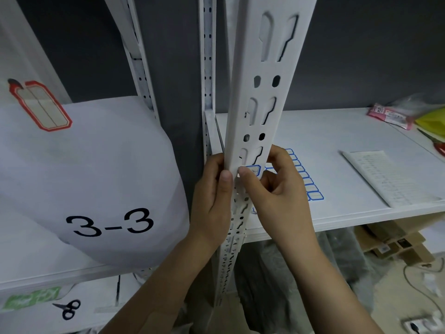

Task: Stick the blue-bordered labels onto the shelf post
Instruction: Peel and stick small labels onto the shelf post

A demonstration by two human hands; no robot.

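Shelf post [243, 80], white and punched with slots and holes, runs up the middle of the head view (it looks tilted through the wide lens). Left hand [212, 196] grips it from the left, curled round the edge with the tips hidden behind and the thumb flat on the front face. Right hand [284, 196] holds the post from the right: fingers [277, 155] clamped round the right edge, thumb tip pressing on the left end of one blue-bordered label [254, 170]. That label lies on the post's front face just under a slot, level with both thumbs. Cannot tell whether it is stuck down all over. The two thumbs are nearly touching.

Label sheet [310, 186], with more blue-bordered labels in a column, lies flat on the white shelf board [337, 131] just behind the right hand and is partly hidden by it. Further right on the same board is a lined paper list [390, 177], also flat. At the back corner a pink packet [390, 115] sits beside something yellow [433, 119] (cut off by the frame edge).

Left of the post is a big white bag [96, 165] printed "3-3", with a red-bordered label [43, 107] on its upper part. Cardboard boxes [397, 244] sit below the right-hand board.
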